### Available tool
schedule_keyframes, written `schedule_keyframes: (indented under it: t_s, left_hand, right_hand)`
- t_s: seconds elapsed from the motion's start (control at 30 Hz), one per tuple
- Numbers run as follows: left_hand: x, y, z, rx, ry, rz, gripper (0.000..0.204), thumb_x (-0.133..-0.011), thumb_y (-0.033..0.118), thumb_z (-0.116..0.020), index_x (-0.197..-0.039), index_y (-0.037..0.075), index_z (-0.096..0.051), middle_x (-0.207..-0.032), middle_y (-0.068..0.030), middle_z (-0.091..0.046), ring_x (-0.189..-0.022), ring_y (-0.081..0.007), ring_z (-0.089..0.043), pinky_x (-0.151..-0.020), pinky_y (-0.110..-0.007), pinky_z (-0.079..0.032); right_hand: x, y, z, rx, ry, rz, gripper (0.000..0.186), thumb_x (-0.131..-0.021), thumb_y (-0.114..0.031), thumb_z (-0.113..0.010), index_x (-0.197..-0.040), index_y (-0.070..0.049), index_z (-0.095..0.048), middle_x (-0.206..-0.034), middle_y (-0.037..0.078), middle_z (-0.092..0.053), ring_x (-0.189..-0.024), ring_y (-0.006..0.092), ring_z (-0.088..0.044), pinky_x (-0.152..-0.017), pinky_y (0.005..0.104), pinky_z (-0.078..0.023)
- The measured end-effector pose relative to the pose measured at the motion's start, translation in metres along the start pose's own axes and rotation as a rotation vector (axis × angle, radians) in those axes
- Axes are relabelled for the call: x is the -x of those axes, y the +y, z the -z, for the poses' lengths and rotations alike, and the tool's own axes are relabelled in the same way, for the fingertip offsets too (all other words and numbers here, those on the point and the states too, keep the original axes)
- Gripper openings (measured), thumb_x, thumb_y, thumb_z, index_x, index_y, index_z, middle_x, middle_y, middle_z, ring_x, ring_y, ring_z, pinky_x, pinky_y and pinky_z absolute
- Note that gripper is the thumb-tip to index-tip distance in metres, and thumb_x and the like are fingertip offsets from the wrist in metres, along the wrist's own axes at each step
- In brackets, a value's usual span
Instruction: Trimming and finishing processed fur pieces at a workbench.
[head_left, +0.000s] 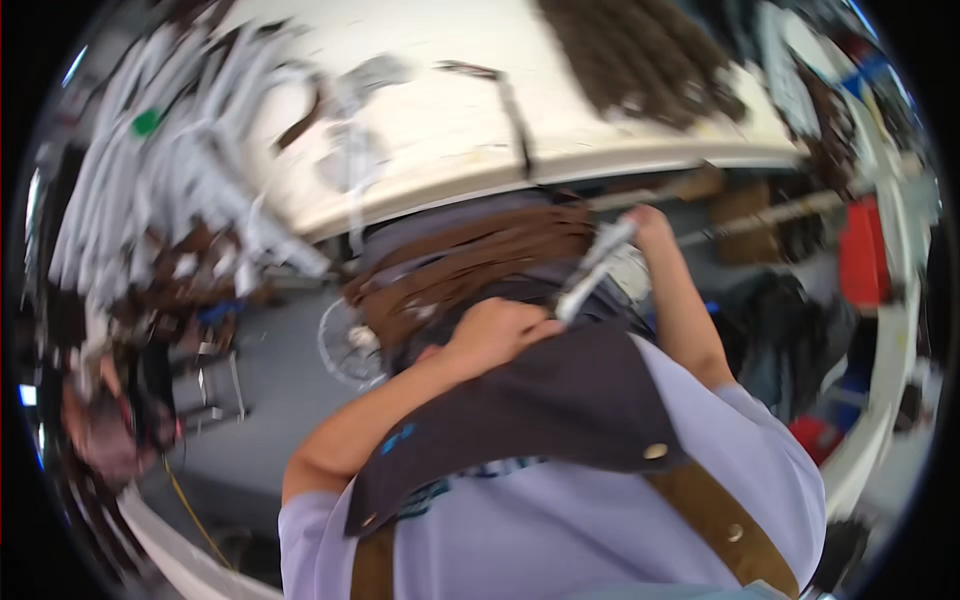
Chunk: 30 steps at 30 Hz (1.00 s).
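My right hand point(650, 226) is closed on the upper end of a narrow white strip point(594, 272), just below the table edge. The strip slants down toward my left hand point(492, 335), whose curled fingers meet its lower end over my lap. Motion blur hides the strip's exact kind. Several long brown strips point(455, 262) lie side by side across my lap, beyond my left hand. A dark apron point(530, 400) with brown shoulder straps covers my front, its upper part just behind my left hand.
A cream table point(430, 165) stands ahead, with a thick bundle of brown strips point(640, 60) at its far right. Many white-wrapped bundles point(190, 170) hang over its left side. A white round fan-like frame point(350, 345) is below. A red bin point(864, 252) stands at right.
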<state>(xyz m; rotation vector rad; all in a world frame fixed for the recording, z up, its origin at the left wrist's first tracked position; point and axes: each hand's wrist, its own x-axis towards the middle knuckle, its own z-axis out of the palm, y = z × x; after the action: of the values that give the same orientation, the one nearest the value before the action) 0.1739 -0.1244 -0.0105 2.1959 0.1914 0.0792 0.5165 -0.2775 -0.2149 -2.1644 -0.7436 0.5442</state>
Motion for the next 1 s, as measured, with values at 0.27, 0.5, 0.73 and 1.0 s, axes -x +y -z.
schedule_keyframes:
  t_s: [0.27,0.5,0.73,1.0]
  left_hand:
    - [0.006,0.011,-0.003,0.187,-0.027,-0.071,0.037,-0.084,0.021,-0.059,-0.059,-0.001,-0.042,-0.054,-0.0161,-0.041,-0.047,-0.0323,-0.041,-0.045,-0.035,-0.035]
    - [0.008,0.016,0.007,0.217,-0.025,-0.113,0.021,-0.073,0.014,-0.061,-0.066,-0.001,-0.047,-0.059,-0.0156,-0.047,-0.055,-0.0326,-0.051,-0.050,-0.035,-0.039]
    - [0.007,0.008,0.009,0.260,-0.112,-0.154,0.015,-0.066,0.013,-0.058,-0.074,0.001,-0.053,-0.068,-0.0161,-0.053,-0.067,-0.0329,-0.056,-0.057,-0.034,-0.044]
    - [-0.033,0.021,0.005,0.166,-0.187,-0.107,0.031,-0.084,0.022,-0.059,-0.065,0.001,-0.045,-0.061,-0.0171,-0.046,-0.052,-0.0306,-0.044,-0.052,-0.035,-0.038]
  right_hand:
    - [-0.012,0.041,-0.007,-1.502,0.526,-1.104,0.013,-0.077,-0.004,-0.040,-0.065,-0.008,-0.036,-0.056,0.004,-0.033,-0.040,0.0165,-0.029,-0.046,0.0323,-0.038]
    - [-0.024,0.043,0.003,-1.493,0.630,-1.081,0.023,-0.081,-0.006,-0.041,-0.061,-0.012,-0.031,-0.051,0.001,-0.027,-0.038,0.0157,-0.026,-0.041,0.0318,-0.036]
    - [-0.011,0.055,0.029,-1.330,0.591,-0.890,0.031,-0.087,-0.030,-0.047,-0.066,-0.008,-0.043,-0.056,0.007,-0.041,-0.055,0.0235,-0.045,-0.057,0.0389,-0.044]
    - [0.089,-0.094,0.010,-1.803,0.089,-0.775,0.024,-0.087,-0.026,-0.054,-0.085,-0.004,-0.046,-0.072,0.011,-0.049,-0.066,0.0274,-0.052,-0.066,0.0414,-0.048]
